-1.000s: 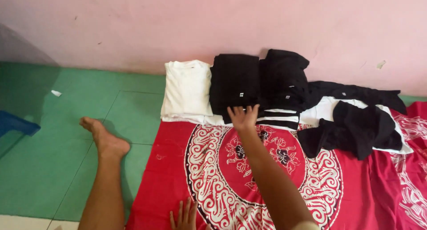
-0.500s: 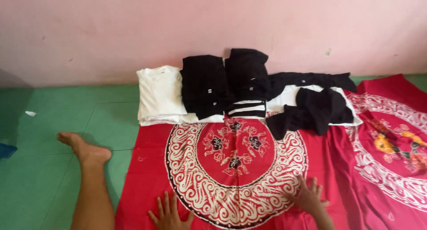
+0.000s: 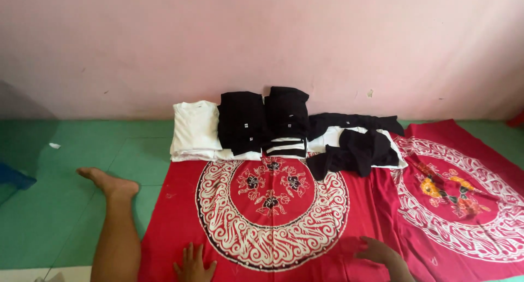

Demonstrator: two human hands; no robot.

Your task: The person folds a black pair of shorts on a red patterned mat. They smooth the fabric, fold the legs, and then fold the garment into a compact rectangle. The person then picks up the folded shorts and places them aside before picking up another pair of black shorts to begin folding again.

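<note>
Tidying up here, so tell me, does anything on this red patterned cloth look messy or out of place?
Yes. The loose black garment lies crumpled and unfolded over white fabric, right of the neatly folded black stacks and folded white shirt.

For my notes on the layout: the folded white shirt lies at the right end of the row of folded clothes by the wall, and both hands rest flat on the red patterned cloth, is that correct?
Not quite: the head view shows the folded white shirt at the left end of the row, beside the folded black clothes. The rest holds: left hand and right hand rest on the red patterned cloth.
</note>
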